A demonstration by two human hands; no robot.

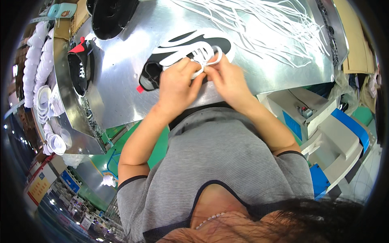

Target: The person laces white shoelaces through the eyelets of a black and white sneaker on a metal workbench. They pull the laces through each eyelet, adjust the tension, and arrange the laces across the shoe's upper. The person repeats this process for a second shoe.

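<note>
A black and white shoe upper (187, 47) with a red heel tab lies on the metal table, its toe end toward the right. Over its lacing area, my left hand (178, 83) pinches a white shoelace between thumb and fingers. Close beside it, my right hand (229, 79) also has its thumb and forefinger closed on the white shoelace (219, 54), which bends in a loop above the fingers. Part of the lace runs in rows across the eyelets. The fingertips of both hands nearly meet, and they hide some of the lace.
Many loose white shoelaces (263, 30) spread over the far right of the metal table (121, 103). Another black shoe upper with red (79, 67) sits at the left, a black container-like item (111, 20) behind it. Stacked white pieces (38, 65) line the left edge. A grey-white bin (336, 141) stands lower right.
</note>
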